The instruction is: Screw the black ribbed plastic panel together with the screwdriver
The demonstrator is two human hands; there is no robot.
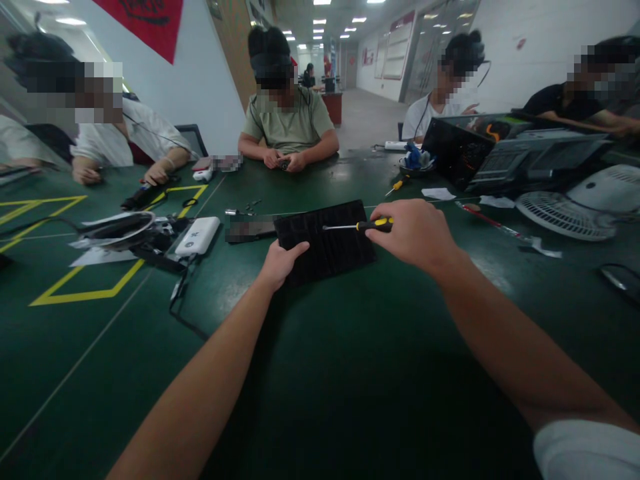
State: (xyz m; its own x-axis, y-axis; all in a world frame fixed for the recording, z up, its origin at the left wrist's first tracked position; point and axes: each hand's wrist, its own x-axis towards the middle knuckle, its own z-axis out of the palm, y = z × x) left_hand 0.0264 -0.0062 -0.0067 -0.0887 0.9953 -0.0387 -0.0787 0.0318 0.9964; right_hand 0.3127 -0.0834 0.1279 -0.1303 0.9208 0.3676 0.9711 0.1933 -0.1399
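A black, flat rectangular panel (333, 257) with faint ridges is held tilted over the green table. My left hand (281, 264) grips its left edge, the thumb lying on the near face. In my right hand (415, 233) is a screwdriver (383, 225) with a yellow and black handle. Its metal shaft points left across the panel, the tip in front of or against the panel's middle; contact cannot be made out. Behind the panel's left side lies a dark flat object (250, 231), partly blurred, with small metal pieces (243, 208) beyond it.
On the left are a white power bank (198, 237) with a cable and a round-rimmed device (120, 230) among yellow tape marks. A second screwdriver (398, 185), a computer case (460, 157) and a white fan (565, 213) are to the right. Several people sit around the table (350, 347).
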